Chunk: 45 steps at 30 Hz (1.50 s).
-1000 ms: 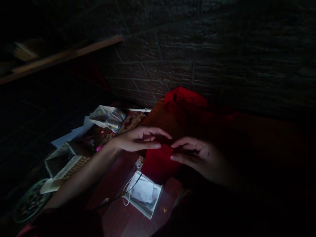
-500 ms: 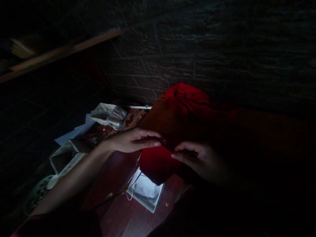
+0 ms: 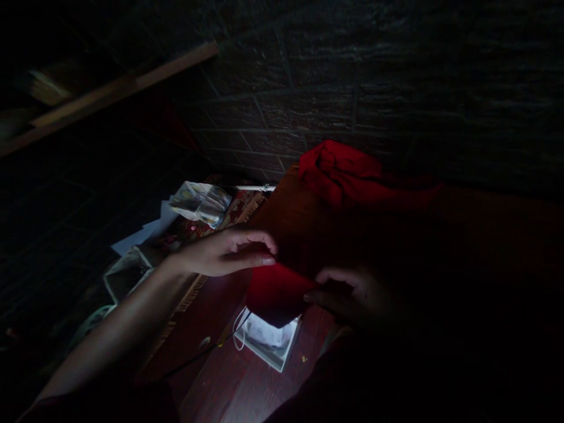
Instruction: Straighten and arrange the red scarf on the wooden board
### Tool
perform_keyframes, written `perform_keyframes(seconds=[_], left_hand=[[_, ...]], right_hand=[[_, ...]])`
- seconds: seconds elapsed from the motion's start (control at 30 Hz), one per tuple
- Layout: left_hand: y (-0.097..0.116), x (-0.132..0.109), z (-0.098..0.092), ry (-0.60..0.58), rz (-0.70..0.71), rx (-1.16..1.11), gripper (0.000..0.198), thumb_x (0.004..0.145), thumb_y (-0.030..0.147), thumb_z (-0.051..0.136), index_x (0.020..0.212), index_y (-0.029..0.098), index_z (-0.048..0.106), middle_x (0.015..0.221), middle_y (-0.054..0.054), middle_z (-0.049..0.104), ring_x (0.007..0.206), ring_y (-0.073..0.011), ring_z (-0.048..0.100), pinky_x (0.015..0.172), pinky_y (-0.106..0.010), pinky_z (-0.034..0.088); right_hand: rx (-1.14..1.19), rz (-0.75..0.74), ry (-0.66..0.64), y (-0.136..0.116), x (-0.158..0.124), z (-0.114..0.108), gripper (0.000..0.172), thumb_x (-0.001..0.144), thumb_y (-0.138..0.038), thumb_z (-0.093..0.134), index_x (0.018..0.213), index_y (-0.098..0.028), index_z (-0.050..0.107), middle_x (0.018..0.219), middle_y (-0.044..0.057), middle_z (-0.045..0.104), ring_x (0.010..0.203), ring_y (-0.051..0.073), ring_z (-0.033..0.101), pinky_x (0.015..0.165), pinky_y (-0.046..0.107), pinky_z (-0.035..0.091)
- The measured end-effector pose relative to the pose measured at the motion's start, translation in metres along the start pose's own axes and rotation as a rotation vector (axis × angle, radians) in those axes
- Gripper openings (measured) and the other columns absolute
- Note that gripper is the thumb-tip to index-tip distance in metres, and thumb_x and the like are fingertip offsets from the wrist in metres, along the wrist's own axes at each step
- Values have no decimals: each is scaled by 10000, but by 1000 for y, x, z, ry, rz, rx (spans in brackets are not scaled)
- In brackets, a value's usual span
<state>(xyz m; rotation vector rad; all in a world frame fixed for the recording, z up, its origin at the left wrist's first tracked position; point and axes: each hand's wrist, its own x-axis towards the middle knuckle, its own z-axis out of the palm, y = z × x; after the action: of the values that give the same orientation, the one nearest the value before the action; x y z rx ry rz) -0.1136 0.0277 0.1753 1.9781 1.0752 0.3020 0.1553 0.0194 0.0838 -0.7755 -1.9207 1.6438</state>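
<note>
Red cloth (image 3: 279, 294) pinched in left hand (image 3: 220, 252) and shadow-dimmed right hand (image 3: 359, 291) — white box (image 3: 268, 342) partly hidden

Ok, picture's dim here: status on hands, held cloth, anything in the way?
Left hand, right hand: both holding red cloth by top edge. Cloth hangs between them. Partly hides white box.

Deep red across the flat cloth piece (image 3: 279, 296) and crumpled cloth heap (image 3: 339, 174); white on the shallow rectangular box (image 3: 259, 353); dark-red-and-tan pattern on the fringed textile (image 3: 238, 207).
</note>
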Motion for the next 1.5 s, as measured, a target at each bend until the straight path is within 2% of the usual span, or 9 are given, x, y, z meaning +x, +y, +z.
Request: perform_keyframes(seconds=[0.23, 0.43, 0.67, 0.87, 1.03, 1.2, 1.3, 1.4, 1.5], left_hand=[[2, -5, -2, -226, -88, 94, 178, 917, 246, 639, 1048, 134, 682, 972, -68, 733, 841, -122, 674, 706, -169, 516], [6, -6, 2, -277, -68, 118, 138, 963, 208, 567, 1008, 150, 684, 948, -58, 739, 843, -115, 676, 759, -182, 510], [10, -9, 0, -380, -100, 107, 181, 976, 160, 517, 963, 136, 696, 852, -51, 734, 751, -102, 659, 673, -162, 484], [4, -10, 1, -286, -118, 91, 183, 951, 162, 556, 1006, 151, 730, 916, -77, 749, 803, -131, 679, 713, -199, 517], [0, -10, 1, -258, -104, 133, 200, 971, 194, 541, 1020, 161, 732, 918, -69, 750, 821, -128, 685, 744, -200, 528], [-4, -9, 2, -91, -37, 122, 203, 952, 174, 571, 1068, 148, 735, 972, -80, 760, 865, -133, 702, 787, -205, 542], [-5, -6, 4, -12, -19, 54, 258, 947, 172, 583, 1167, 161, 717, 1086, -92, 755, 963, -146, 709, 854, -223, 552], [-9, -5, 4, 5, -11, 7, 308, 937, 171, 604, 1232, 172, 690, 1179, -99, 730, 1041, -150, 697, 908, -229, 545], [-15, -6, 0, -4, -14, -32, 259, 935, 182, 609, 1169, 150, 715, 1089, -100, 753, 970, -137, 707, 862, -209, 551]], right_hand=[[-85, -127, -55, 5, -2, -3, 401, 965, -496, 552, 759, -192, 713, 735, 11, 663, 673, 124, 602, 626, 242, 424], [-128, -136, -40, 9, -4, -2, 376, 972, -478, 556, 797, -192, 726, 812, 27, 693, 762, 142, 637, 672, 246, 443], [-229, -163, 21, 14, -7, 2, 385, 981, -475, 546, 787, -199, 731, 745, 21, 678, 723, 136, 624, 662, 247, 432], [-185, -137, 119, 11, -8, 6, 243, 962, -409, 579, 994, -260, 767, 854, 10, 741, 750, 143, 667, 683, 249, 473], [-152, -125, 134, 5, -10, 5, 197, 954, -379, 593, 951, -271, 758, 854, -8, 747, 758, 142, 682, 697, 252, 495], [-153, -138, 257, 0, -12, 8, 177, 945, -362, 603, 1000, -281, 751, 941, 2, 760, 839, 159, 701, 766, 270, 520], [-110, -124, 289, -1, -13, 9, 177, 943, -383, 612, 1009, -283, 743, 910, 0, 757, 805, 154, 703, 756, 258, 537], [-93, -112, 311, -3, -14, 10, 179, 935, -406, 620, 994, -284, 737, 893, 7, 749, 799, 156, 702, 736, 254, 544], [-79, -73, 298, -5, -16, 7, 196, 906, -411, 661, 1041, -284, 724, 932, 20, 747, 847, 170, 705, 748, 260, 549]])
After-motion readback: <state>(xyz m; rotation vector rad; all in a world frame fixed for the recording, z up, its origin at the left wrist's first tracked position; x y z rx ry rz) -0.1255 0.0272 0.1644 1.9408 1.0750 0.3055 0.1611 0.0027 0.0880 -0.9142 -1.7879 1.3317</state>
